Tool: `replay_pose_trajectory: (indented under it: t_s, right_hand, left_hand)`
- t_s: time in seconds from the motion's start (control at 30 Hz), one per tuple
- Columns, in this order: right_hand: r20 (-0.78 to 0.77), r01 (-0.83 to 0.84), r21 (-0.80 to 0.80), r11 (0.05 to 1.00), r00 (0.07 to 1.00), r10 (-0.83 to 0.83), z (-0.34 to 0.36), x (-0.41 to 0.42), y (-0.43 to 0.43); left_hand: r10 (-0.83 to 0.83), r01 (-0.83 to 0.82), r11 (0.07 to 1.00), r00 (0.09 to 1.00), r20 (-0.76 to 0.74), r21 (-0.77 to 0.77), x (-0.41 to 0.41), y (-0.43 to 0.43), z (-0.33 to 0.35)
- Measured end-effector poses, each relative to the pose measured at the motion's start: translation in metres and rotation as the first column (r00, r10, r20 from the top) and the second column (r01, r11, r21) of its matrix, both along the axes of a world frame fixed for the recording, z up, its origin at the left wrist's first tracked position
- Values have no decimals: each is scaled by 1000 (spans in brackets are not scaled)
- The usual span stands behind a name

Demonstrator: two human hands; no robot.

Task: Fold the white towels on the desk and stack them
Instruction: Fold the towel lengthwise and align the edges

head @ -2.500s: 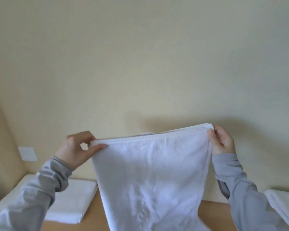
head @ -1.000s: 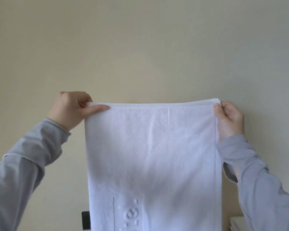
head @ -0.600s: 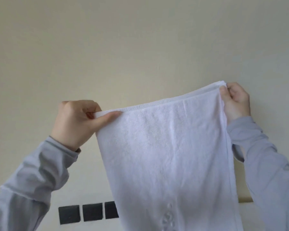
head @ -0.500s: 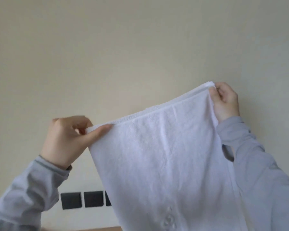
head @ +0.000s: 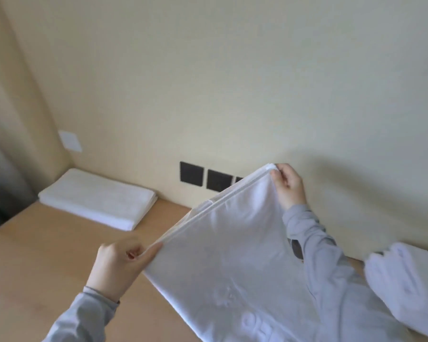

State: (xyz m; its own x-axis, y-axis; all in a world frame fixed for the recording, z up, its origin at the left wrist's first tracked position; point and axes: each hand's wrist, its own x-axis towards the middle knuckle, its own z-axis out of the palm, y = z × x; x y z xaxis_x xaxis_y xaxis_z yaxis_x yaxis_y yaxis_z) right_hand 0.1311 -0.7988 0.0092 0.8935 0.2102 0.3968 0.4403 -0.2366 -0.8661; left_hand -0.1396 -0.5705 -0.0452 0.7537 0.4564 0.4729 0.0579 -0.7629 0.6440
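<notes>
Pinched, both hands: left hand point(head: 120, 265) clamped thumb over finger on the near corner of the white towel point(head: 232, 255), right hand point(head: 288, 185) clamped likewise on the far corner, top edge (looked doubled) drawn taut between them. Towel hung above the middle of the desk point(head: 35, 255), lower part draping toward the desk's near edge; contact with the wood could not be told. Judged reason for the hold: tension along the edge held the layers aligned for laying flat.

Left to right: folded stack point(head: 97, 198) sat at the desk's far-left corner against the wall point(head: 232, 70), parked clear of the working area, I judged. Bare wood across the desk's left and middle gave me room to lay the towel down. At the desk's right end lay the loose towel pile point(head: 405, 280), just beside my right sleeve point(head: 319, 255); a rightward swing risked dragging it.
</notes>
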Motion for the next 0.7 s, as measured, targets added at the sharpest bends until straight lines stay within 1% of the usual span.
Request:
replay_pose_trajectory:
  t_s: [0.1, 0.17, 0.23, 0.33, 0.43, 0.57, 0.63, 0.7]
  right_hand:
    - [-90, -88, -89, 992, 993, 80, -47, -7, 62]
    - [-135, -151, -155, 976, 982, 131, -75, -15, 103]
    - [-178, -208, -201, 957, 969, 174, -103, -21, 143]
    - [-266, -276, -304, 912, 944, 197, -143, -30, 198]
    - [-350, -358, -398, 845, 910, 221, -181, -40, 244]
    - [-384, -386, -494, 779, 901, 203, -220, -45, 287]
    - [-380, -378, -562, 736, 908, 177, -236, -41, 297]
    - [-330, -357, -651, 670, 928, 174, -250, -35, 302]
  left_hand:
    - [131, -152, 978, 980, -146, -142, -28, 31, -45]
    - [197, -259, 938, 946, -259, -231, -45, 54, -72]
    - [232, -342, 894, 905, -355, -288, -61, 76, -97]
    - [205, -396, 844, 861, -465, -362, -82, 102, -135]
    - [149, -443, 812, 787, -599, -380, -97, 119, -169]
    - [105, -488, 773, 728, -677, -405, -103, 135, -202]
    - [73, -479, 787, 698, -712, -390, -101, 140, -213]
    - [53, -450, 823, 668, -743, -346, -99, 143, -220]
